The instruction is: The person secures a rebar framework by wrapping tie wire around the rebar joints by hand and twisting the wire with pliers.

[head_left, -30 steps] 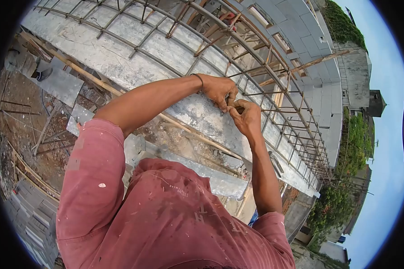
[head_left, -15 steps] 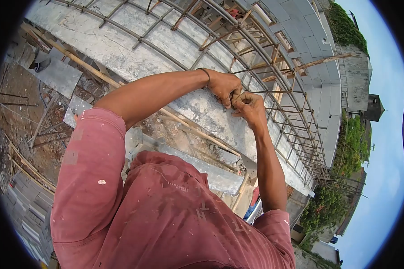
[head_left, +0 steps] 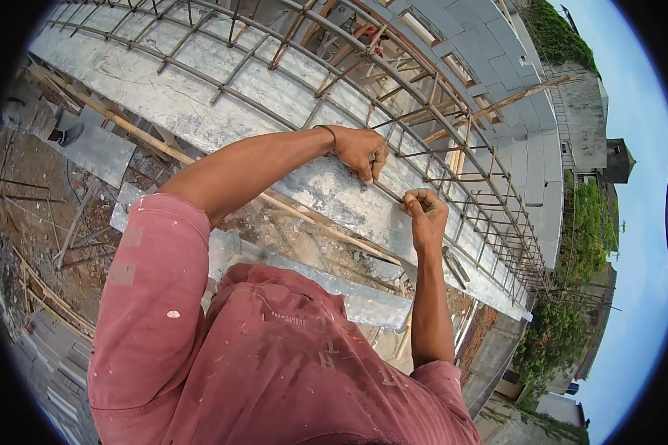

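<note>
My left hand (head_left: 361, 154), with a dark band at the wrist, is curled with fingertips pointing down over the pale slab (head_left: 267, 159). What its fingers pinch is too small to make out. Lower and to the right, my right hand (head_left: 427, 215) has thumb and fingers pressed together, their contents unclear. A short gap separates the hands, and a thin dark bar or wire spans it; whether either hand grips it is unclear. Both hands are beside the grid of steel bars (head_left: 263, 106). Dark metal pieces (head_left: 455, 268) lie by my right forearm.
A long steel bar cage (head_left: 441, 119) curves along the slab's far side, before a grey block wall (head_left: 475, 33). A wooden pole (head_left: 531, 95) juts rightward. Bamboo poles (head_left: 137, 131) run along the near edge, above rubble and metal sheets (head_left: 100, 152). Greenery stands at right.
My hands were together and have moved apart, my right hand going down and slightly right. A thin dark line now shows between them. The view has shifted slightly.
</note>
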Demonstrator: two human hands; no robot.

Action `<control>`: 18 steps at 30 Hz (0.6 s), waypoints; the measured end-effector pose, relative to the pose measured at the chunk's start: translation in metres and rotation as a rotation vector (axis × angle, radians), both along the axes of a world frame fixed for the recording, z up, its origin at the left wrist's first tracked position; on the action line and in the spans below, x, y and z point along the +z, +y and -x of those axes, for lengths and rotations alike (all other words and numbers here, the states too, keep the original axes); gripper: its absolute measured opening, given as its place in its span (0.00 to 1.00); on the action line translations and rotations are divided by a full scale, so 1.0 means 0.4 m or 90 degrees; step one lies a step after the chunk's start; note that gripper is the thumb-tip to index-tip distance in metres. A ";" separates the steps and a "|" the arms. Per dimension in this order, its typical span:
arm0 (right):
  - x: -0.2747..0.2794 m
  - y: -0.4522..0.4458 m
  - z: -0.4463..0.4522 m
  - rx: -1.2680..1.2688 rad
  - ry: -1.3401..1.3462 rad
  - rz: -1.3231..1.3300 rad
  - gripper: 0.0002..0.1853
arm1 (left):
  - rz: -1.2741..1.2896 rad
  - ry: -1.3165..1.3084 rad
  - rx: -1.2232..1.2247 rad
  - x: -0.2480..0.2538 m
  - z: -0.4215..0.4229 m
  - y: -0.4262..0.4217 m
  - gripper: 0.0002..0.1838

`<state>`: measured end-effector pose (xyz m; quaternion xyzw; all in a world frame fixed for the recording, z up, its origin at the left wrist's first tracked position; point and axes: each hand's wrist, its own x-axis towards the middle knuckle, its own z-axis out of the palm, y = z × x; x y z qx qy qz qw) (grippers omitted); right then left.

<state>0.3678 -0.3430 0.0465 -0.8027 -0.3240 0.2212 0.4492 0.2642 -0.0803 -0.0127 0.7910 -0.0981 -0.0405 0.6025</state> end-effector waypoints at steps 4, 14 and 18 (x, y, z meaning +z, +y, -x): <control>-0.005 -0.318 -0.096 -0.293 -0.364 0.035 0.05 | 0.015 0.052 -0.009 -0.001 -0.008 0.000 0.09; -0.050 -0.767 -0.313 0.020 -0.511 0.331 0.43 | -0.013 0.060 -0.026 0.026 -0.008 0.000 0.09; -0.011 -0.743 -0.331 0.090 -0.624 0.442 0.35 | 0.027 0.081 0.015 0.035 -0.001 -0.012 0.10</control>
